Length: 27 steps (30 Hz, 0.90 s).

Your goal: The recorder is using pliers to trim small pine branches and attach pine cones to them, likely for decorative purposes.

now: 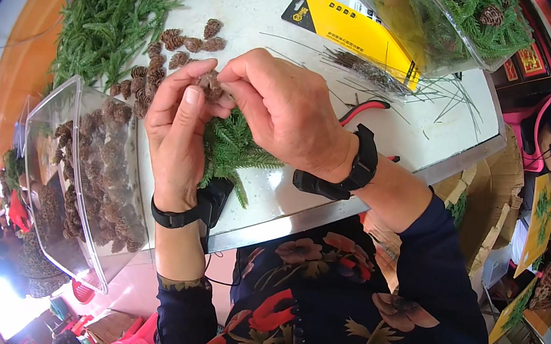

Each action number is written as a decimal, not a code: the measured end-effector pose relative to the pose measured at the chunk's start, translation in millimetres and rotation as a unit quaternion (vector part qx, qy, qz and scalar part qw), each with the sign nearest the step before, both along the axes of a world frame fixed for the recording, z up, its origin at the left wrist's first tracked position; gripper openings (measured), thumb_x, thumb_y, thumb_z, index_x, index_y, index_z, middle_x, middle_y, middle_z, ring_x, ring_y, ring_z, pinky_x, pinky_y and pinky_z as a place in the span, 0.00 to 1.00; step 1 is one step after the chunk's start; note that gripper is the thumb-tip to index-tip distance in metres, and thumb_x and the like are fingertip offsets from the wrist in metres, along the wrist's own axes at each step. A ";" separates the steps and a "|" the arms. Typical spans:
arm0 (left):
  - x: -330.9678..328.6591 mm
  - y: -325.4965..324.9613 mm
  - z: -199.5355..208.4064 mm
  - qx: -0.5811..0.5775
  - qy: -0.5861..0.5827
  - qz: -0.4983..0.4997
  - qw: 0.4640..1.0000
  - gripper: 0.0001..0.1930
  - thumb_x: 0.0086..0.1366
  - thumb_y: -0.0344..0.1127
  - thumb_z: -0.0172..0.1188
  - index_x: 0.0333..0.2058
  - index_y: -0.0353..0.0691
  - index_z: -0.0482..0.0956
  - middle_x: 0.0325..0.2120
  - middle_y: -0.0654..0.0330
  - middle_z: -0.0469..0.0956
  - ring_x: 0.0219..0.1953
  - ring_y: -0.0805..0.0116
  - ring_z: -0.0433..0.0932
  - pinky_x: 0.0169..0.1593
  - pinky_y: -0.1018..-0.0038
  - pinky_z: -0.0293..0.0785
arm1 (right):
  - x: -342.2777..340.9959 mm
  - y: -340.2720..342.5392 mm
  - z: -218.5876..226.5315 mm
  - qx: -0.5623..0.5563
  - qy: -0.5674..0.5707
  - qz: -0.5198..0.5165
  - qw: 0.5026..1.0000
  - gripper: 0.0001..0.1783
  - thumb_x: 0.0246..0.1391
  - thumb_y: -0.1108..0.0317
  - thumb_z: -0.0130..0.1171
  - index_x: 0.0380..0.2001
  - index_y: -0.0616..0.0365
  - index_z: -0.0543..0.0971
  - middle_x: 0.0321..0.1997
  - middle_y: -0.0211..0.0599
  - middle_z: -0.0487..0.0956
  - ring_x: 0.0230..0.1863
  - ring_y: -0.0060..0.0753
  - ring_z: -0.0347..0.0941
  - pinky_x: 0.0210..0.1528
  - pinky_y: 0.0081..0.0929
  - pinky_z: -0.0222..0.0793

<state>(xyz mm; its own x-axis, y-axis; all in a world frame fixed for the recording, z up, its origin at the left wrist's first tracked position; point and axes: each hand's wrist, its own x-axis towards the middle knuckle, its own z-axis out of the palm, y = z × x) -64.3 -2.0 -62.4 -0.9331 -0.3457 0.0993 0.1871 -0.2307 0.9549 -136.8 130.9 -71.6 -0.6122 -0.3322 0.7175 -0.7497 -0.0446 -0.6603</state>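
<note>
— Where's the pine cone [211,86]?

— Pinched between both hands, above the middle of the white table [269,11]. Left hand [179,135] curled up from below, thumb flat along the front, fingertips closed on the cone's left side. Right hand [284,107] arched over from the right, thumb and forefinger shut on the cone's right side, other fingers folded loosely.

— And the green sprig [233,149]?

— Just under the cone, tucked behind the left palm and below the right one, needles fanning down toward the table's near edge. Hard to tell which hand actually grips its stem.

— Anything on the wrists?

— Black band [175,218] on the left wrist, black strap [352,168] on the right.

— What else close by?

— Loose cones [173,47] scattered just beyond the left fingers, touching a heap of green branches [116,5] at the table's far left. Clear plastic box [80,174] full of cones left of the left forearm, tilted over the table's edge. Red-handled cutters [366,107] right behind the right hand, partly hidden. Bundle of thin wires [365,69] further back, near a yellow package [343,24]. Second clear box [441,20] with greenery at the far right corner.
</note>
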 end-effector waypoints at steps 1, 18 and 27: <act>0.3 -0.1 0.1 -0.011 0.003 -0.002 1.000 0.13 0.69 0.32 0.49 0.47 0.31 0.73 0.34 0.58 0.77 0.31 0.74 0.76 0.38 0.80 0.73 | 0.4 -1.2 -0.9 -0.002 0.004 0.006 1.000 0.05 0.51 0.79 0.58 0.32 0.60 0.74 0.24 0.38 0.76 0.24 0.35 0.75 0.25 0.25 0.69; 0.3 -15.7 -6.7 0.229 0.031 -0.075 0.970 0.18 0.72 0.39 0.44 0.50 0.30 0.69 0.44 0.52 0.72 0.42 0.69 0.73 0.46 0.77 0.73 | 6.6 -0.6 -2.7 0.018 0.002 0.020 1.000 0.04 0.51 0.77 0.59 0.32 0.60 0.75 0.25 0.37 0.78 0.24 0.36 0.76 0.25 0.25 0.70; 0.8 -18.7 -7.9 0.323 0.029 -0.141 0.935 0.16 0.72 0.39 0.43 0.48 0.32 0.70 0.41 0.52 0.72 0.40 0.69 0.72 0.44 0.77 0.73 | 6.8 -2.1 -4.5 -0.007 -0.019 0.066 0.998 0.03 0.52 0.75 0.58 0.31 0.59 0.75 0.25 0.38 0.78 0.25 0.40 0.76 0.26 0.27 0.70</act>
